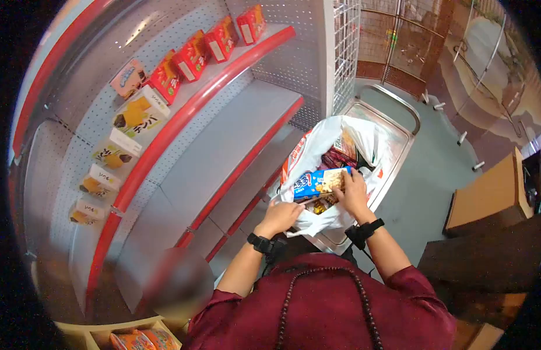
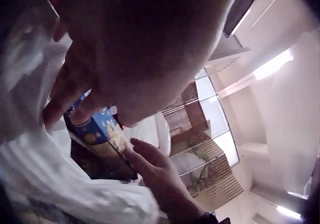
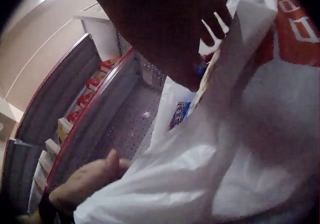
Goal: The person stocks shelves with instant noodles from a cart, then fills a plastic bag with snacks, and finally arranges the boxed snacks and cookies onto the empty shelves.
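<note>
A white plastic bag (image 1: 317, 224) with red print stands on a metal cart, its mouth wide and packed with snack packages. Across the top of the contents lies a blue snack box (image 1: 305, 185) with round biscuits pictured on it. My right hand (image 1: 353, 195) holds the box's right end between thumb and fingers. At the near left rim, my left hand (image 1: 282, 217) grips the bag, its fingers (image 2: 85, 106) close to the box in the left wrist view. Below the box a gold-brown wrapper (image 1: 322, 205) shows; dark red packages (image 1: 338, 156) lie beyond it.
The metal cart (image 1: 401, 149) has a curved handle (image 1: 393, 96) at its far end. Left of it, red-edged shelves (image 1: 224, 134) carry red boxes (image 1: 190, 55) and white-and-yellow boxes (image 1: 140, 111). A wooden cabinet (image 1: 486, 192) stands on the right. Orange packets (image 1: 143, 340) sit in a bin at lower left.
</note>
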Demonstrator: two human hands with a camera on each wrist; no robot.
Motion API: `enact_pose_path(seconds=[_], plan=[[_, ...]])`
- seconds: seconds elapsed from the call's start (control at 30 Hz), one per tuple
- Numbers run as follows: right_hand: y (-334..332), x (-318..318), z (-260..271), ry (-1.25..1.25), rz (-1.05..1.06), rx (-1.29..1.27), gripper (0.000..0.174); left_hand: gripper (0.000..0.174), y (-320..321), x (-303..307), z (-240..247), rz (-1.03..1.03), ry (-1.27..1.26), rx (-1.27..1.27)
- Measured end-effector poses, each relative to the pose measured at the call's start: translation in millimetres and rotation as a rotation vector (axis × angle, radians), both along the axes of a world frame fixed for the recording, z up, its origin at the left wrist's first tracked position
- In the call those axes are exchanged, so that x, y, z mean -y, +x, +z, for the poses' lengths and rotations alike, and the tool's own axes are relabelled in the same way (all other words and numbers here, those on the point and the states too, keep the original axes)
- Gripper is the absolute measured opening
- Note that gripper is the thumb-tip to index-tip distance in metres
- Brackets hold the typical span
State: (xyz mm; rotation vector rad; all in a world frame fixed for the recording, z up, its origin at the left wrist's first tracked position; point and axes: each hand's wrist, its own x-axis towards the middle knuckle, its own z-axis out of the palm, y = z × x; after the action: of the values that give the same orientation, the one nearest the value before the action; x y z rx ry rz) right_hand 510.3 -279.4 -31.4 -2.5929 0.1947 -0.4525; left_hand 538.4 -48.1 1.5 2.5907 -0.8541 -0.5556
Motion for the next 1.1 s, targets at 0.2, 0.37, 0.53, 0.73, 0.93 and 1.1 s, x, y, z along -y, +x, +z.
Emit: enact_pose_path(seconds=[0.2, 0.37, 0.53, 0.73, 0.93, 1.1], plan=[[-7.4, 8.8, 0.9, 0.075, -0.087, -0.137, 0.079, 0.03, -2.7, 7.1, -3.6, 0.2, 0.101, 0.203], [-14.9, 6.9, -6.5, 0.401, -0.069, -0.15, 0.068, 0.053, -6.2, 9.6, -3.5, 0.294, 0.097, 0.23], [-29.3, 5.9, -11.0, 0.419, 0.09, 0.039, 0.058, 0.074, -7.5, 12.7, 6.1, 0.257, 0.12, 0.181], [-48.7, 3.3, -12.8, 0.749, 0.316, -0.246, 0.071, 0.078, -11.2, 5.6, -18.5, 0.157, 0.071, 0.322], [-40.6, 2.3, -62.6, 0.839, 0.07, -0.13, 0.072, 0.073, -12.5, -5.5, -33.9, 0.123, 0.026, 0.361], [-21.6, 18.9, -24.0, 1.124, -0.042, -0.06, 0.054, 0.053, -13.9, -10.7, -19.3, 0.194, -0.083, 0.228]])
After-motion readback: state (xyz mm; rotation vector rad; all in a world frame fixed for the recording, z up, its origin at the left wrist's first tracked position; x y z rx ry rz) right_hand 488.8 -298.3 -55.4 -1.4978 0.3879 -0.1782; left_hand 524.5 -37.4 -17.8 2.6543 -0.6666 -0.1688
